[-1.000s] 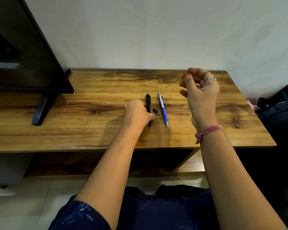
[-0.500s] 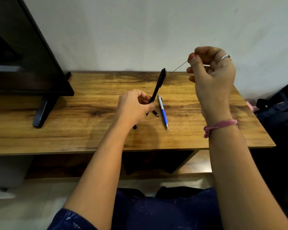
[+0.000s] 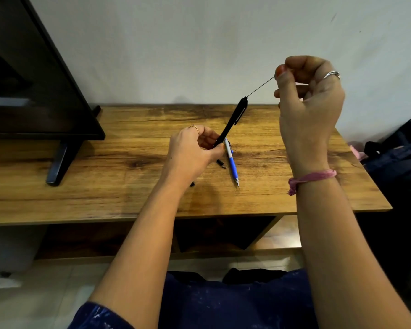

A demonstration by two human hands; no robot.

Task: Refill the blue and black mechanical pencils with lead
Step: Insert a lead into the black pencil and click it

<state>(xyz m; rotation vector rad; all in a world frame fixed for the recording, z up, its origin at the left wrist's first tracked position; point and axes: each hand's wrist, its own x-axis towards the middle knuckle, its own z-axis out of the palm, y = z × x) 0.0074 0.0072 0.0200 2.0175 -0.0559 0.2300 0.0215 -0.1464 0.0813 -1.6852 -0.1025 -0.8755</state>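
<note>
Head view, looking down over two bare forearms toward a wooden table (image 3: 81,186) set against a pale wall (image 3: 176,43).

Left hand (image 3: 192,150) raised just above the tabletop near the middle, fingers and thumb curled round the lower part of the black mechanical pencil (image 3: 231,122). Pencil held tilted, its far open end pointing up and to the right, clip facing right, its near tip hidden behind the hand. Thin ring on one left finger.

Right hand (image 3: 309,103) lifted higher, to the right, in front of the wall. Thumb and forefinger pinching a thin dark lead (image 3: 259,87). Lead slanting down and left from the fingertips, its lower end meeting the open top of the black pencil; cannot tell how far in. Silver ring (image 3: 331,74) on one finger, pink band (image 3: 311,178) round the right wrist.

Blue mechanical pencil (image 3: 232,163) lying flat on the table just right of the left hand, metal tip toward the near edge, white upper part partly behind the black pencil. Small black cap (image 3: 220,162) lying on the wood just left of the blue pencil, between it and the left hand. Another small dark bit (image 3: 192,184) showing beside the left wrist; too small to identify.

Dark flat screen (image 3: 33,91) on a black stand (image 3: 59,162) at the far left of the table. Dark bag (image 3: 399,162) beyond the right edge. Blue garment (image 3: 223,305) across the lap at the near bottom.
</note>
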